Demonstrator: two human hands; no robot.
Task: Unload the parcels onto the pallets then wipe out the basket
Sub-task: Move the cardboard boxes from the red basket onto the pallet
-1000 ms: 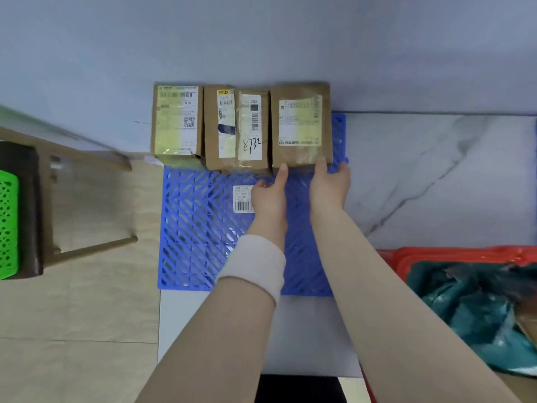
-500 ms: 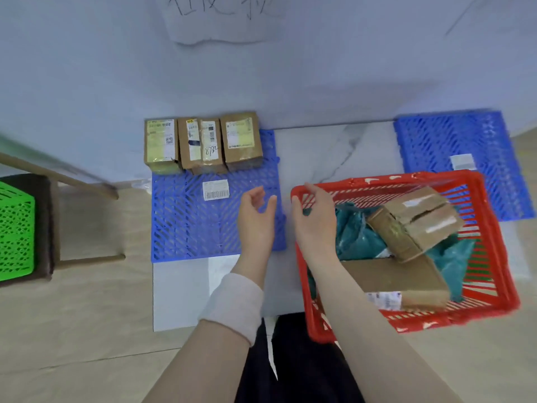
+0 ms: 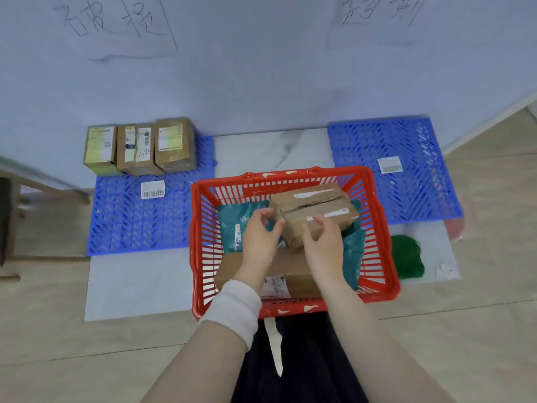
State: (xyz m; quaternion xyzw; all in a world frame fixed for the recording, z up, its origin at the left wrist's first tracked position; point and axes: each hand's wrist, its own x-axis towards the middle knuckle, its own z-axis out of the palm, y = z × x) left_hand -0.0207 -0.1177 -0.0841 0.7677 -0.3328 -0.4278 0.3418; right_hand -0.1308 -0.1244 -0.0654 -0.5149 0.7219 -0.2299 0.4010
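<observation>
Reaching into the red basket (image 3: pixel 334 171), both hands are going for the brown cardboard box (image 3: pixel 316 205) that sits tilted on top of the teal mailer bags (image 3: pixel 236 215). The box lies right in front of the fingers, with its long axis running pretty much left to right across the basket. The left hand (image 3: pixel 261 232) is half curled, fingertips just meeting the box's near-left corner and holding nothing yet. The right hand (image 3: pixel 322 237) is draped over the near edge closer to the middle. Its thumb is hidden, so I honestly can't tell if it's clamped on.

A long flat box (image 3: pixel 299 271) lies under the wrists. The left pallet (image 3: pixel 130 225) already has three parcels (image 3: pixel 139 149) lined up along the wall, while the right pallet (image 3: pixel 406 141) only carries a label. A green cloth (image 3: pixel 406 257) waits beside the basket.
</observation>
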